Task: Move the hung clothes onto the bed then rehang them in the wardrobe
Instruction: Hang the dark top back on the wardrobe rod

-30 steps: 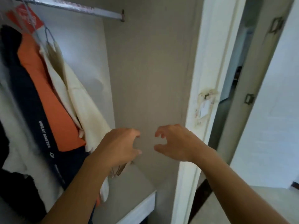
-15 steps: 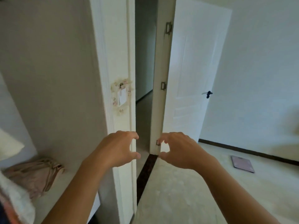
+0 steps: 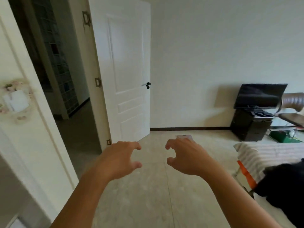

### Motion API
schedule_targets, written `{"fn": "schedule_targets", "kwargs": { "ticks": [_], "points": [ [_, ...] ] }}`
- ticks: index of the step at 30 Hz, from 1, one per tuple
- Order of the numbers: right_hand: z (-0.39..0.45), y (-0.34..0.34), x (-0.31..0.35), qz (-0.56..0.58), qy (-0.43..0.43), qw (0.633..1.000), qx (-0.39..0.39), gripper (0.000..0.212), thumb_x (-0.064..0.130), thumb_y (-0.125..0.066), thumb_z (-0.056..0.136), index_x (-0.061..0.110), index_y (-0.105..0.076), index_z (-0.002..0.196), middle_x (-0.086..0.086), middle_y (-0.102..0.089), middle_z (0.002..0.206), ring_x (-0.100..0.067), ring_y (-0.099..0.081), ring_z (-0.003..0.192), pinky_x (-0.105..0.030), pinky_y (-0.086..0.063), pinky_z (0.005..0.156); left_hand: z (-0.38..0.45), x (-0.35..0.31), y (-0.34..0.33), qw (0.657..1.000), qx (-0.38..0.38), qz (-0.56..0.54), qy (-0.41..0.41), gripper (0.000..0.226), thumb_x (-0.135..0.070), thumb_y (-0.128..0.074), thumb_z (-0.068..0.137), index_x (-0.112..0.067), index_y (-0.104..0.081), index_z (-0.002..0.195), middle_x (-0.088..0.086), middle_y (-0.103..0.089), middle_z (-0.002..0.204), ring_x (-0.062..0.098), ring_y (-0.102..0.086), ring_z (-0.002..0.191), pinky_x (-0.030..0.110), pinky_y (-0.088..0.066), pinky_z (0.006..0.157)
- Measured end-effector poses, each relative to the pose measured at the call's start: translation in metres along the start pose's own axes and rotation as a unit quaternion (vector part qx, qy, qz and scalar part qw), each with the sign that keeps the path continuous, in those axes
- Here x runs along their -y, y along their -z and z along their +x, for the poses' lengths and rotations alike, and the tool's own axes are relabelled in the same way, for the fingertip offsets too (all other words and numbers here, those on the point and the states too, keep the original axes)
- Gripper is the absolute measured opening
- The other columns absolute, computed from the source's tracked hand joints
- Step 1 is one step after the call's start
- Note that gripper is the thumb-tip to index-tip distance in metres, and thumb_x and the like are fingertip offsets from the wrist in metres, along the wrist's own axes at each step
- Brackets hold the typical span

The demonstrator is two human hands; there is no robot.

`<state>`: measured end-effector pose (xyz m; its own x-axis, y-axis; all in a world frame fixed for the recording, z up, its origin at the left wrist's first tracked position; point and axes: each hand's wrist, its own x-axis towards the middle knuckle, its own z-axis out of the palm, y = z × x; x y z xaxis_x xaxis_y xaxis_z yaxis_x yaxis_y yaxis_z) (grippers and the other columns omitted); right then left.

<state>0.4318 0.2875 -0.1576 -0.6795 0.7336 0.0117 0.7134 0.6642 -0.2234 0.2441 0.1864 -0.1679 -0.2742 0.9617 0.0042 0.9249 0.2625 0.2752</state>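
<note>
My left hand (image 3: pixel 120 159) and my right hand (image 3: pixel 185 155) are held out in front of me at waist height, side by side and a little apart. Both have loosely curled fingers and hold nothing. At the right edge the bed (image 3: pixel 263 153) shows a striped cover, with a black garment (image 3: pixel 283 183) and an orange one (image 3: pixel 246 174) lying on its near corner. The wardrobe's white side panel (image 3: pixel 32 137) stands at the far left; the hanging clothes are out of view.
An open white door (image 3: pixel 125 71) and a dark doorway (image 3: pixel 65 79) lie ahead on the left. A black TV (image 3: pixel 259 94) on a dark cabinet (image 3: pixel 250 127) and a brown chair (image 3: pixel 292 109) stand at the right wall. A flat scale (image 3: pixel 184 137) lies on the pale tiled floor.
My view has swung right, away from the wardrobe and its hanging clothes toward the room and bed. Both hands stayed raised, empty and loosely curled.
</note>
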Motion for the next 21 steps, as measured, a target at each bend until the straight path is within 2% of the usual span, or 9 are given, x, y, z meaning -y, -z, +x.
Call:
{"fn": "schedule_targets", "kwargs": {
  "ticks": [7, 11, 14, 21],
  "points": [
    [-0.063, 0.007, -0.119, 0.021, -0.095, 0.995, 0.018, 0.044, 0.03, -0.057, 0.094, 0.023, -0.05, 0.137, 0.001, -0.055, 0.134, -0.019, -0.053, 0.121, -0.033, -0.045, 0.099, 0.029, -0.121, -0.063, 0.997, 0.031, -0.017, -0.07, 0.05, -0.053, -0.07, 0.083, -0.042, -0.053, 0.129, -0.012, -0.063, 0.12, 0.006, -0.058, 0.109, 0.032, -0.049, 0.097],
    [-0.094, 0.01, -0.175, 0.034, -0.153, 0.988, -0.002, 0.043, 0.032, -0.056, 0.095, 0.022, -0.05, 0.136, 0.001, -0.056, 0.133, -0.018, -0.053, 0.118, -0.029, -0.044, 0.091, 0.055, -0.182, -0.081, 0.991, 0.061, 0.005, -0.119, 0.05, -0.051, -0.069, 0.085, -0.04, -0.053, 0.131, -0.009, -0.062, 0.124, 0.009, -0.059, 0.111, 0.031, -0.047, 0.097],
    [-0.114, 0.012, -0.213, 0.038, -0.199, 0.979, -0.019, 0.042, 0.035, -0.057, 0.094, 0.021, -0.05, 0.134, 0.001, -0.059, 0.124, -0.018, -0.057, 0.109, -0.028, -0.043, 0.082, 0.074, -0.223, -0.098, 0.985, 0.071, 0.013, -0.155, 0.051, -0.053, -0.069, 0.083, -0.04, -0.054, 0.13, -0.009, -0.063, 0.123, 0.008, -0.059, 0.109, 0.03, -0.047, 0.095],
    [-0.142, 0.009, -0.282, 0.047, -0.3, 0.952, -0.036, 0.04, 0.035, -0.057, 0.092, 0.021, -0.053, 0.129, 0.001, -0.059, 0.122, -0.021, -0.057, 0.106, -0.031, -0.046, 0.083, 0.121, -0.307, -0.141, 0.961, 0.112, 0.019, -0.252, 0.052, -0.05, -0.071, 0.082, -0.039, -0.055, 0.13, -0.007, -0.064, 0.124, 0.008, -0.06, 0.112, 0.031, -0.048, 0.095]
  ]
}}
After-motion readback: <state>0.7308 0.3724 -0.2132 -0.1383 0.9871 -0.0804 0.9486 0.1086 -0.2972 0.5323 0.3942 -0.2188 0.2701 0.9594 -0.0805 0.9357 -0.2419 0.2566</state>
